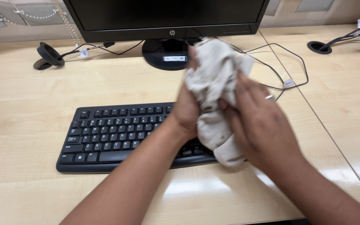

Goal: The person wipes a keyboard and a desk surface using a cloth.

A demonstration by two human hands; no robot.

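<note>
off-white, crumpled cloth (215, 89) sits bunched between both hands, raised above the right end of a black keyboard (113, 137). the left hand (186, 112) clasps its left side; the right hand (257, 121), a ring on one finger, grips the right side. a dark monitor (163, 16) stands at the far edge of the pale wooden desk (30, 100), cables (288, 71) trailing right.

Black keyboard (113, 135) on pale wood desk (30, 104); monitor (163, 16) behind; cables (288, 66); grommet (48, 54) left.

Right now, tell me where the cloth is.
In the head view the crumpled whitish cloth sits right of centre, bunched between left hand and right hand, above the black keyboard's right end.
</note>
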